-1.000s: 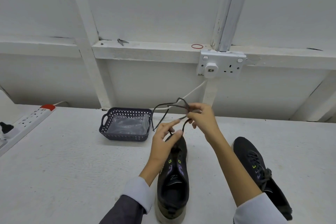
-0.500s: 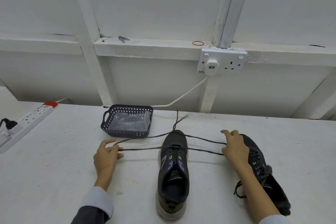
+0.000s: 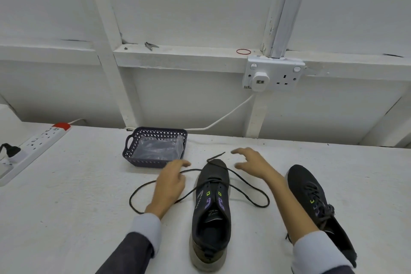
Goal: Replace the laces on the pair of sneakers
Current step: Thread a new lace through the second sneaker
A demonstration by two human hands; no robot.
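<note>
**Half-laced sneaker points at the wall, both hands hovering by its toe**

Closest to the camera, two grey sleeves enter from the bottom edge. Between them the middle sneaker [image 3: 211,213] stands on the white table [image 3: 66,218]. Its heel is toward the person, its toe points straight away at the wall, and its long axis runs near to far. The second sneaker [image 3: 311,196] lies to its right, well apart and fully laced, with its toe angled away and slightly left. The right forearm and sleeve hide much of its heel end.

A black lace [image 3: 262,203] crosses the middle sneaker at the eyelets nearest the toe. It falls slack on the table in a wide loop on each side. Its ends cross on top of the toe, and one tip points away to the right.

The left hand [image 3: 171,182] hangs over the left loop with its fingers loosely curled. It is blurred and covers a stretch of lace, so I cannot tell whether it pinches the lace. The right hand [image 3: 251,162] hovers just right of the toe with its fingers spread and curved, grasping nothing.

Beyond the left hand sits a dark perforated basket [image 3: 144,162] with a clear plastic bag [image 3: 155,149] in it. What the bag holds is hard to make out. A white power strip [image 3: 37,147] runs off the left edge of the frame. On the wall is a double socket [image 3: 287,73] with one white plug [image 3: 259,80] in it. A red rubber band [image 3: 243,51] and a small metal clip [image 3: 151,45] lie on the ledge above.
</note>
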